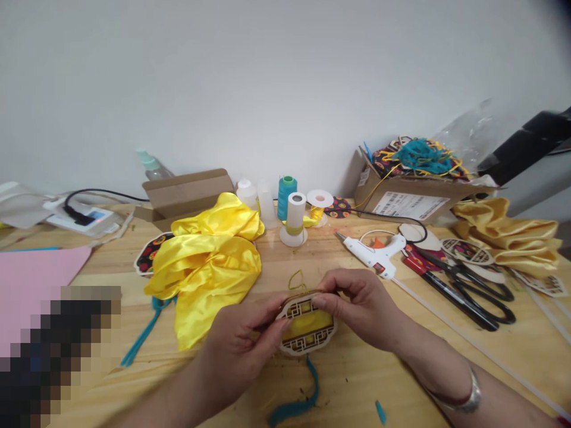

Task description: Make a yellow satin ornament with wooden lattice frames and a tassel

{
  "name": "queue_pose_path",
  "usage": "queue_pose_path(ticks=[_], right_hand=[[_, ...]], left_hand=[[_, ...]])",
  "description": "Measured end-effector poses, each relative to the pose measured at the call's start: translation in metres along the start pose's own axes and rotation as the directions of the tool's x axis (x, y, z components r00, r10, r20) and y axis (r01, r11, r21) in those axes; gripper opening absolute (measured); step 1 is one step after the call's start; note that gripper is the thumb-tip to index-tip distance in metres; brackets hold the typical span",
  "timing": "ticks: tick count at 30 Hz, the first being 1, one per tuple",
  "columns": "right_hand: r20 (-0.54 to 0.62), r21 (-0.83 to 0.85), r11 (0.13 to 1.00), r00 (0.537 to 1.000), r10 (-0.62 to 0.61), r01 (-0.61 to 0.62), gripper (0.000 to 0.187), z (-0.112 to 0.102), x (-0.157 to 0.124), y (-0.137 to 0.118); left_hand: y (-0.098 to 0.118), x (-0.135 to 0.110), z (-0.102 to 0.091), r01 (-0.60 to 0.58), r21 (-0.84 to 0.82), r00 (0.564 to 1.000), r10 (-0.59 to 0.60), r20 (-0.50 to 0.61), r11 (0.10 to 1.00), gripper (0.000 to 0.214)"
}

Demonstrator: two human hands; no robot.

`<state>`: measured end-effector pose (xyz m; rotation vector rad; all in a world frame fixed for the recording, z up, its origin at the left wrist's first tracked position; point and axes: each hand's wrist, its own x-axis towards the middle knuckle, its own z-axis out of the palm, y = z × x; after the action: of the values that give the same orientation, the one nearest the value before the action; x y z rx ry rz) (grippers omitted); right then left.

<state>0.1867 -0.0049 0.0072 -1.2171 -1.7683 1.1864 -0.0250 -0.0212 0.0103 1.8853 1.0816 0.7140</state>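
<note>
Pinching a scalloped, wood-latticed ornament point(308, 324), both hands point(243, 336) point(363, 309) curl.

A pale wooden ornament point(307, 324) with a scalloped rim is held face up near six o'clock in the view, pinched at its edges toward ten and one o'clock. Dark-edged lattice spans its twelve and six o'clock ends, with yellow fabric point(307, 324) between. A yellowish cord loop point(291, 279) rises near twelve; a teal tassel point(294, 409) curls toward seven.
</note>
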Motion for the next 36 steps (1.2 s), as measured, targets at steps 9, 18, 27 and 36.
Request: queue_pose_path(ticks=[9,18,27,36], right_hand=[[-0.089,-0.114,0.986,0.987,-0.136,0.126,0.026,0.0019,-0.0026,-0.0042],[-0.087,-0.183,0.961,0.970,-0.225,0.207,0.025,0.0036,-0.0066,-0.0059],[-0.081,-0.197,0.956,0.968,-0.236,0.217,0.025,0.0048,-0.0063,-0.0041],[-0.080,-0.166,0.973,0.982,-0.173,0.158,0.027,0.0044,-0.0044,-0.0047]], left_hand=[[-0.0047,-0.0013,0.0024,-0.043,-0.054,0.999,0.042,-0.027,0.998,0.034],[-0.0067,0.0015,-0.0004,-0.112,0.029,0.971,0.116,-0.210,0.993,0.010],[-0.0059,0.0017,-0.0005,-0.049,0.072,0.981,0.062,-0.185,0.996,0.009],[-0.0074,0.0067,-0.0001,0.065,-0.054,0.993,-0.069,-0.092,0.996,0.009]])
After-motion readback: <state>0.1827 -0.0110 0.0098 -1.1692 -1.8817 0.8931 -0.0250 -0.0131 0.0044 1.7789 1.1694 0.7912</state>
